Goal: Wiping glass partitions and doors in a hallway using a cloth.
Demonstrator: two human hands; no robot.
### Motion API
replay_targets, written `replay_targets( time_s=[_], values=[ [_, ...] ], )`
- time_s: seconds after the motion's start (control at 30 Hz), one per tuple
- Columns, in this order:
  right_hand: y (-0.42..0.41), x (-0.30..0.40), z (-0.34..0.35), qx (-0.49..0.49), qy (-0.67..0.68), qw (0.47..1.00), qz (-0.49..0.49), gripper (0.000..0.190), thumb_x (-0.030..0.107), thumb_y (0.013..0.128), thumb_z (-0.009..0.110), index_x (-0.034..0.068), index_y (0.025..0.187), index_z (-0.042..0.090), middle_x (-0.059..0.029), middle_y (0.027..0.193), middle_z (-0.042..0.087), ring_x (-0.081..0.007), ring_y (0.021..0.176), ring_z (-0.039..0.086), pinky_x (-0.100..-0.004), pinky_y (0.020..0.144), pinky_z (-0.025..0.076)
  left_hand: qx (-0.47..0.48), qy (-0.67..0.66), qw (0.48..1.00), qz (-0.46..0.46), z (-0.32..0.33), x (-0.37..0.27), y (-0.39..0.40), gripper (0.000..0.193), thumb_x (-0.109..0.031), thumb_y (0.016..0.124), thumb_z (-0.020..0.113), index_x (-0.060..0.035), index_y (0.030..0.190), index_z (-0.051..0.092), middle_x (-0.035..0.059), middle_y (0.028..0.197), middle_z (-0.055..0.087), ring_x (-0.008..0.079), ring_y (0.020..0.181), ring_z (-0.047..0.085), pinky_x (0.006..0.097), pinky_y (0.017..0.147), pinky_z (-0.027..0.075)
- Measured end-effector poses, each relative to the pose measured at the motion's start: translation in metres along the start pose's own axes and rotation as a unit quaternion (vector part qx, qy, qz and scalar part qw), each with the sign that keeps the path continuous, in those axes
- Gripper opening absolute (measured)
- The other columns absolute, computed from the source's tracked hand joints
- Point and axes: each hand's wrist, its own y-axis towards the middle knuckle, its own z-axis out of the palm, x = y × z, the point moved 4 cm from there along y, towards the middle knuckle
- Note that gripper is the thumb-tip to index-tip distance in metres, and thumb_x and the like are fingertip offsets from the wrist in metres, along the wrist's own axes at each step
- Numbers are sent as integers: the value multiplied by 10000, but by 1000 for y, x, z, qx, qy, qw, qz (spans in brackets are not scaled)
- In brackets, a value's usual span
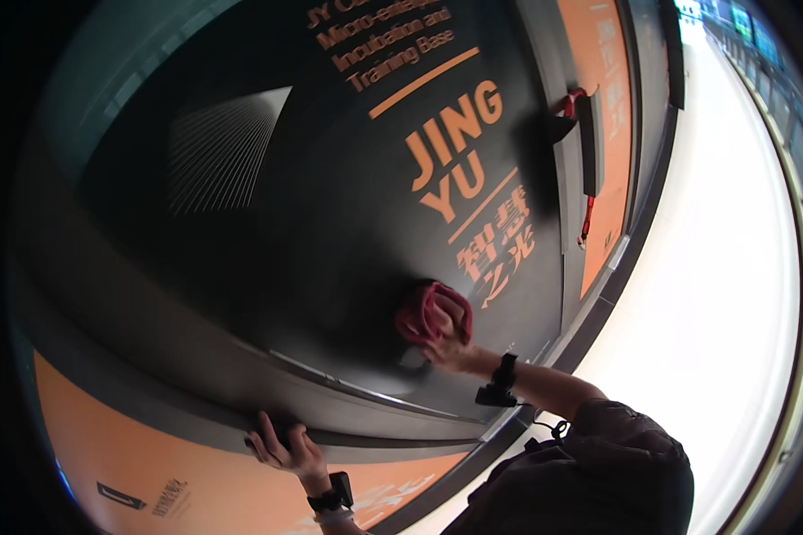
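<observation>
My right hand (447,351) presses a bunched dark-red cloth (420,315) against a large black panel (334,267), which bears orange lettering. The cloth sits just below and left of the lowest large characters. Lower left, my left hand (288,449) rests at the dark frame edge (368,438) beside the panel, fingers apart and nothing held. A black band with a small device circles each wrist.
Orange panels (80,428) with writing flank the black one. Along the far side stands a dark vertical handle (590,144) with red straps (587,217). A brightly lit pale floor (702,221) runs along the wall's foot, bordered by a railing (769,127).
</observation>
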Motion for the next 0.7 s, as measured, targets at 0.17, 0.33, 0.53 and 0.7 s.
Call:
replay_targets(
  time_s=[0.17, 0.33, 0.53, 0.7],
  values=[
    [85, -99, -92, -153, -196, 949, 196, 552, 49, 673, 473, 60, 1225, 476, -238, 1123, 428, -455, 1073, 360, -534, 938, 303, -15, 2, 1000, 14, 1, -1, 0, 246, -152, 903, 501, -154, 659, 529, 171, 1298, 488, 357, 1316, 276, 531, 1032, 292],
    [30, -210, -124, -258, -202, 859, 393, 567, 196, 744, 493, 66, 1288, 399, -221, 1252, 394, -426, 1157, 338, -497, 994, 275, -31, 8, 999, 21, -1, -7, 6, 284, -174, 921, 466, -124, 648, 531, 162, 1298, 491, 386, 1272, 338, 522, 1003, 335],
    [-14, -196, -96, -277, -93, 687, 665, 613, 371, 789, 498, 153, 1346, 363, -195, 1387, 301, -406, 1258, 274, -475, 1048, 236, -31, -5, 999, 16, 1, -2, 3, 266, -180, 918, 475, -126, 664, 533, 156, 1297, 493, 396, 1265, 348, 525, 992, 345],
    [160, -75, -91, -232, -217, 927, 199, 455, 116, 792, 527, 164, 1244, 506, -115, 1169, 497, -322, 1088, 402, -442, 910, 317, 8, 30, 1000, 5, -7, 2, 0, 226, -169, 906, 486, -134, 690, 540, 147, 1300, 493, 399, 1256, 356, 526, 992, 348]
  ],
)
